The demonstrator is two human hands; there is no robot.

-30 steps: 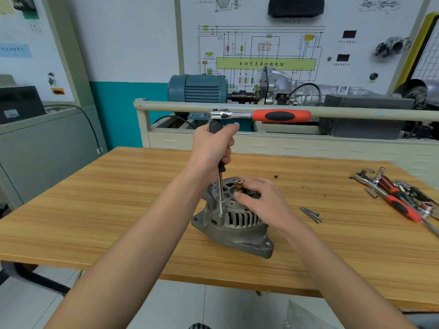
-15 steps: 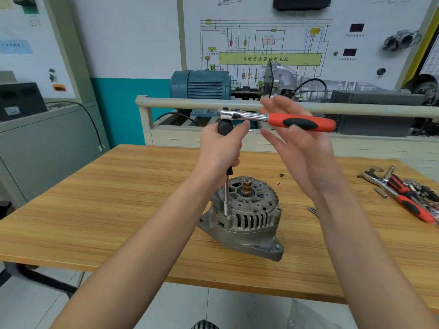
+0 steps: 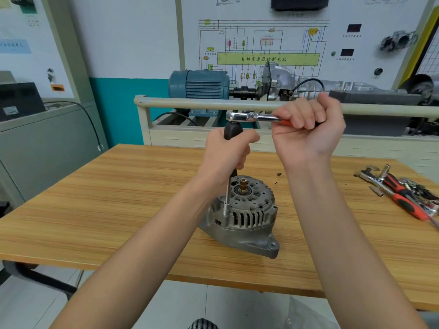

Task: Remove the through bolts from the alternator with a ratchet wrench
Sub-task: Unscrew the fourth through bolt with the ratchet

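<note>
Gripping the red handle of the ratchet wrench (image 3: 251,117), the right hand (image 3: 308,129) is curling all its fingers round it, while the left hand (image 3: 225,153) is wrapping round the black grip of the extension bar (image 3: 227,198) that is running straight down to a socket seated at the left rim of the alternator (image 3: 242,217). That alternator is sitting mid-tabletop (image 3: 95,198), shaft end up. By my reading, a through bolt is being loosened; the next move calls for swinging the handle while keeping the bar upright. Spare tools (image 3: 401,193) are lying far right.
</note>
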